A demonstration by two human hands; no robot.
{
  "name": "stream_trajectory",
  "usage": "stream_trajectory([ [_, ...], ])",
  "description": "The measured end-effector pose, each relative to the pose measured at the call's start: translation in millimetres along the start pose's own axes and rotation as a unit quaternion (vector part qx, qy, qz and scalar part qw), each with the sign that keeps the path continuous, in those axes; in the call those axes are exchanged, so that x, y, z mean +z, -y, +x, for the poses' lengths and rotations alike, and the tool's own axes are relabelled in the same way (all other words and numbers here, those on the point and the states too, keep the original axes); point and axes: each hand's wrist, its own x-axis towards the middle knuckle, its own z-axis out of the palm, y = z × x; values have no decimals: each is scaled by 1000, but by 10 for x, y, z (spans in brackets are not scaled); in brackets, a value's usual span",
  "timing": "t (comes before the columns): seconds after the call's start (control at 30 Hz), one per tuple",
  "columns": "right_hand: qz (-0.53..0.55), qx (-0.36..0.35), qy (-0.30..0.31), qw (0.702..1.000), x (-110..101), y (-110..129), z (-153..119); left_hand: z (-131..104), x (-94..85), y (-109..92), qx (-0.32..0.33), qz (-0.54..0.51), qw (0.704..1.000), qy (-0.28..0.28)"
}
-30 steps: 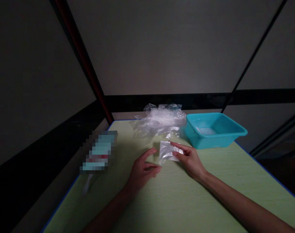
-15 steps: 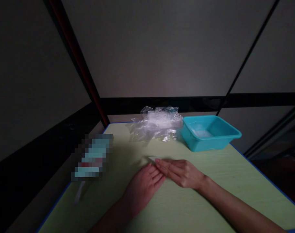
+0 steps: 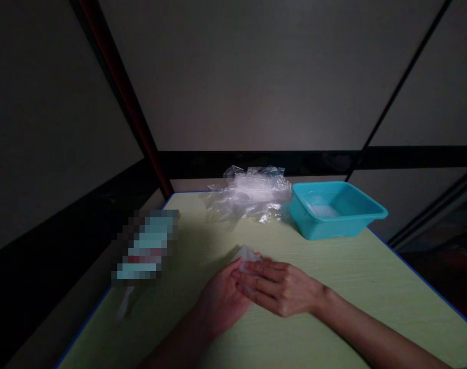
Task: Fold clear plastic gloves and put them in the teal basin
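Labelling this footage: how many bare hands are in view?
2: the left hand, cupped, and the right hand, its fingers laid across the left palm; a small translucent plastic sheet shows between them.

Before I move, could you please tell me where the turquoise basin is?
In the head view, the turquoise basin sits at the back right of the table, beside the clear plastic pile.

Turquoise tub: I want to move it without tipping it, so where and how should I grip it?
The tub is probably best held by its rim at both ends, from outside: the lip flares outward over inward-tapering walls. Crumpled plastic crowds its left end.
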Motion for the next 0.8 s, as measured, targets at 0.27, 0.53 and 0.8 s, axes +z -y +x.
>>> stream_trajectory([
  [0.27,179,49,-131,974,-52,9,-33,7,-40,-75,12,-35,999,18],
  [0.53,553,375,-153,728,67,-157,-157,12,-122,-74,-33,21,992,122],
  [0.8,680,316,-62,659,73,-110,-136,11,-163,57,-100,56,986,119],
])
